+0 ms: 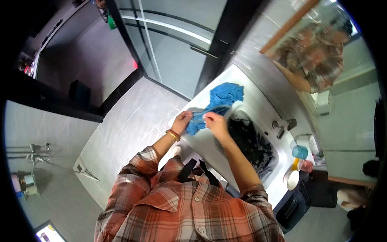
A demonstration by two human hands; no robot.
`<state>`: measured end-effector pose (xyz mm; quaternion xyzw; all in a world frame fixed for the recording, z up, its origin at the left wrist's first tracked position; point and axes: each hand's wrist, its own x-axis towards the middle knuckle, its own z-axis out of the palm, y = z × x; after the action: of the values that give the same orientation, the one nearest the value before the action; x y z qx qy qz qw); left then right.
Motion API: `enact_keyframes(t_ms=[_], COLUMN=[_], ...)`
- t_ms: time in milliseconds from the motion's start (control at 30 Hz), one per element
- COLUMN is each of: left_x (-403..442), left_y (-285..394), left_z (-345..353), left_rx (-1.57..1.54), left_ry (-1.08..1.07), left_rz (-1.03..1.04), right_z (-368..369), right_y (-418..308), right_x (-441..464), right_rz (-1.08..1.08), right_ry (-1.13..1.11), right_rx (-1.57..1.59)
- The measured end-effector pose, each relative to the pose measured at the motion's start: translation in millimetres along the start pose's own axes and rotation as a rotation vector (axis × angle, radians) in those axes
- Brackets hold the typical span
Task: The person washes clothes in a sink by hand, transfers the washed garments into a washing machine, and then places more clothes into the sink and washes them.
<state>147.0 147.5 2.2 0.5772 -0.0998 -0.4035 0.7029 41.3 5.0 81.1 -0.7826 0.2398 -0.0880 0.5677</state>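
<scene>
A wet-looking blue cloth (pixel 226 93) lies bunched on the white counter left of the sink basin, its near part raised between my hands. My left hand (pixel 183 122) grips the cloth's left edge, fingers closed. On the other side, my right hand (pixel 215 123) pinches the band of the cloth near the basin's rim, slightly blurred. Dark fabric (pixel 248 139) sits in sudsy water in the white basin (pixel 271 173), to the right of my right forearm.
A faucet (pixel 284 126) stands behind the basin. Right of it are a blue cup (pixel 300 152), a pink cup (pixel 306 165) and a white bowl-like item (pixel 291 180). A mirror (pixel 354 105) hangs above; a glass door (pixel 173 48) stands ahead.
</scene>
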Motion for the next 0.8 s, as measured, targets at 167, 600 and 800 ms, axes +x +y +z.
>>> enact_keyframes(t_ms=[167, 600, 800], left_x=[-6, 1, -4], left_y=[12, 28, 23], left_z=[-23, -15, 17], left_rx=[0.036, 0.247, 1.179], left_ry=[0.064, -0.007, -0.072], left_rz=[-0.060, -0.035, 0.223], right_z=[-26, -62, -68], right_y=[72, 53, 52], right_x=[72, 57, 63], right_rz=[-0.209, -0.576, -0.378], right_ry=[0.203, 0.084, 0.021], right_rx=[-0.823, -0.752, -0.969])
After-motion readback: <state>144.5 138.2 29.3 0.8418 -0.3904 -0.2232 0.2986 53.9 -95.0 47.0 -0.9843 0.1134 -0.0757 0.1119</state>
